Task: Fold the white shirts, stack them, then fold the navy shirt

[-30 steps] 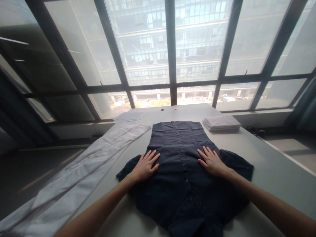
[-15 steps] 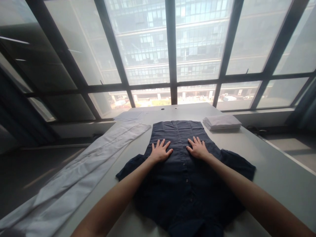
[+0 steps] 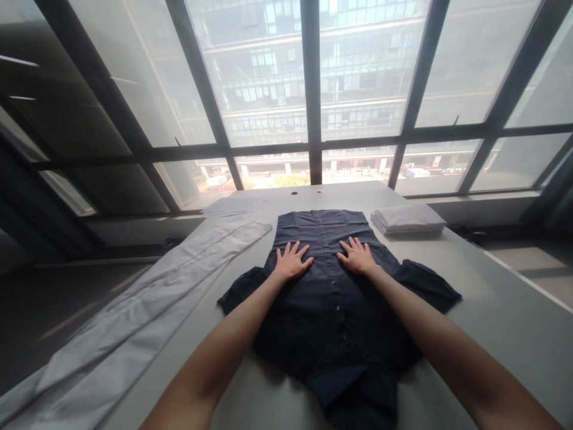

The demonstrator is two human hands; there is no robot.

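Observation:
A dark navy button-up shirt (image 3: 322, 310) lies spread front side up, its hem away from me and its collar end toward me. Its short sleeves stick out to both sides, and a row of buttons runs down the middle. My left hand (image 3: 292, 261) rests flat on the shirt left of the buttons, fingers spread. On the other side of the button row, my right hand (image 3: 357, 257) also presses flat with its fingers apart. Neither hand grips the cloth. The collar end (image 3: 358, 388) is bunched and partly folded.
The shirt lies on a white table (image 3: 483, 310). Long white cloth (image 3: 147, 310) drapes along the left edge, with thin white sheets (image 3: 233, 206) beyond it. A folded stack of pale cloth (image 3: 407, 219) sits at the far right. Large windows (image 3: 358, 71) rise behind the table.
The shirt has shifted slightly away from me, and more of its collar end shows. Both hands stay flat on it. The camera view has tilted a little.

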